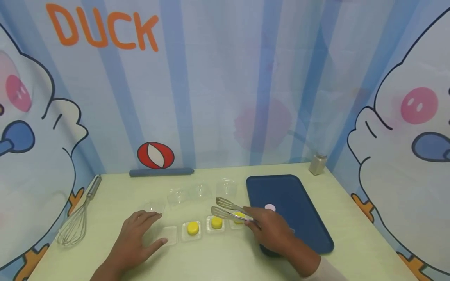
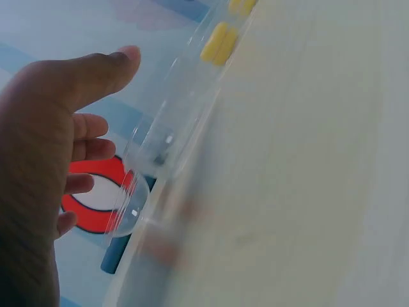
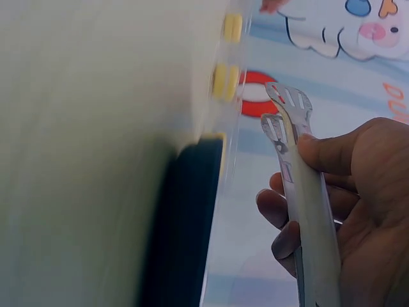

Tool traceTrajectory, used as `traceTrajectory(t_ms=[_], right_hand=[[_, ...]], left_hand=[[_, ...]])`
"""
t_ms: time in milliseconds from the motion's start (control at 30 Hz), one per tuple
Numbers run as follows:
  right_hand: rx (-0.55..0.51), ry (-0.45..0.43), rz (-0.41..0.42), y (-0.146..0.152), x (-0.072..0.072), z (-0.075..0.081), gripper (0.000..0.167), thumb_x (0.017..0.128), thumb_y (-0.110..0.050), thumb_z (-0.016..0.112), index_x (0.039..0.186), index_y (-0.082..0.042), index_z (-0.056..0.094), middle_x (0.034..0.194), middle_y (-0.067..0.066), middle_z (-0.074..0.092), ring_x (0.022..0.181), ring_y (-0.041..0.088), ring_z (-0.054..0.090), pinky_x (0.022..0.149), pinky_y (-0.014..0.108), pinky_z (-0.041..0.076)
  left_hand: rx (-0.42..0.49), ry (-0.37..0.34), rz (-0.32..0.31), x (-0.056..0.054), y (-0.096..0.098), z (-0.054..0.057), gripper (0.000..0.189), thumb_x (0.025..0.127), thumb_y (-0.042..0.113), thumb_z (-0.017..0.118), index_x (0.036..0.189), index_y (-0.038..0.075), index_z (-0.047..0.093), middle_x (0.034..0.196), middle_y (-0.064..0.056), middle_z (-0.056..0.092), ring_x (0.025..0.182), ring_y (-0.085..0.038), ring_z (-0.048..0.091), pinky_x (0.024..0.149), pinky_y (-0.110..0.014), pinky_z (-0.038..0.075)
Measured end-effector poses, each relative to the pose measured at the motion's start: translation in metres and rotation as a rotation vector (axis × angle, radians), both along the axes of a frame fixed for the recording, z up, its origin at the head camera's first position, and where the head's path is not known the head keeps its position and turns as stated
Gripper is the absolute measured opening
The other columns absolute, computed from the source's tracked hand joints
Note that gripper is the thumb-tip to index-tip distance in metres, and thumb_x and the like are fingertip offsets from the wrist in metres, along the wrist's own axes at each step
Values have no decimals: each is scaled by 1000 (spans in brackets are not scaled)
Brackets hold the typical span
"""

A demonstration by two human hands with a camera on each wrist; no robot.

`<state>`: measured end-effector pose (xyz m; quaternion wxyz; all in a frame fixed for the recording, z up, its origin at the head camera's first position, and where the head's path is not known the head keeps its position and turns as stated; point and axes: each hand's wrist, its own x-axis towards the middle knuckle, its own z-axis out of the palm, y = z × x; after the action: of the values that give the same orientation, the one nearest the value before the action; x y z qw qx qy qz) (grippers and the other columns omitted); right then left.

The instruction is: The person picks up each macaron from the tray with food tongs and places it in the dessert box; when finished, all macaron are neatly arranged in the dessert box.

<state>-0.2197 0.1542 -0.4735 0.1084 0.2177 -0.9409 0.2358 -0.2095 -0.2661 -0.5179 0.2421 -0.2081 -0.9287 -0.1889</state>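
Observation:
My right hand (image 1: pixel 272 230) grips metal tongs (image 1: pixel 230 209), slotted ends pointing left with nothing between them. They hover above a clear plastic base holding a yellow macaron (image 1: pixel 240 217), partly covered by the tongs. Two more yellow macarons, a middle one (image 1: pixel 216 223) and a left one (image 1: pixel 193 228), sit in clear bases to the left. At the row's left end is a clear base (image 1: pixel 169 235) with no macaron in it. My left hand (image 1: pixel 135 238) is spread beside that base, its thumb close to the edge; whether they touch I cannot tell. It holds nothing.
Right of the bases lies a dark blue tray (image 1: pixel 309 218) with a pale pink macaron (image 1: pixel 270 207) on it. Several clear lids, one a dome (image 1: pixel 226 188), stand behind the row. A whisk (image 1: pixel 79 218) lies left, a rolling pin (image 1: pixel 161 172) at the back, a shaker (image 1: pixel 318 164) back right.

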Motion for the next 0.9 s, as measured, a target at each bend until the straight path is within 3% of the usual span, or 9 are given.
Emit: traceTrajectory(t_ms=[100,200,267,367,433,533,667,900], right_hand=[[8,13,-24,11,-1,-3,42,101,-21,79,143,-17,73,135,3,79,119,24,78,92,49,65],[-7,14,-41,21,-1,-4,43,100,-19,80,142,-17,73,129,3,81,102,17,78,79,40,62],[-18,-1,-59,27,-1,-2,43,100,-19,80,142,-17,74,128,4,81,100,15,78,77,38,59],[-26,-27,-86,35,0,0,44,100,-20,80,143,-16,73,133,8,80,107,21,79,83,42,63],[-29,-23,-99,41,1,1,44,100,-21,80,144,-15,72,137,11,78,122,31,78,93,51,64],[-45,4,-113,50,1,-1,44,100,-20,80,143,-13,73,137,14,77,123,35,77,97,55,64],[-70,40,-125,61,0,-4,43,99,-18,81,141,-10,74,132,14,79,119,35,79,94,55,64],[-70,62,-125,81,1,-5,44,100,-18,80,141,-6,72,131,20,79,117,39,78,92,57,65]], left_hand=[[11,10,-4,2,-5,-1,68,77,42,98,134,15,75,127,-1,75,122,-29,63,95,-62,52],[28,11,-9,3,-8,-2,70,76,41,100,135,14,74,129,-1,74,122,-27,64,94,-60,54],[39,0,-10,3,-8,-3,70,76,41,100,135,14,74,130,-3,73,122,-27,65,95,-60,57],[49,-16,-4,4,-9,-3,70,77,41,99,136,14,74,131,-4,72,121,-27,68,96,-62,58],[48,-23,0,4,-10,-3,70,77,42,99,136,14,74,130,-2,72,116,-25,70,94,-60,60],[51,-18,-2,4,-11,-3,69,77,41,100,136,13,74,128,0,73,106,-20,72,88,-53,62],[44,-52,10,3,-12,-4,67,80,45,97,136,16,74,129,3,72,94,-9,69,82,-45,60],[22,-86,11,2,-12,-9,66,81,47,96,137,18,74,132,5,71,92,-2,68,80,-40,57]])
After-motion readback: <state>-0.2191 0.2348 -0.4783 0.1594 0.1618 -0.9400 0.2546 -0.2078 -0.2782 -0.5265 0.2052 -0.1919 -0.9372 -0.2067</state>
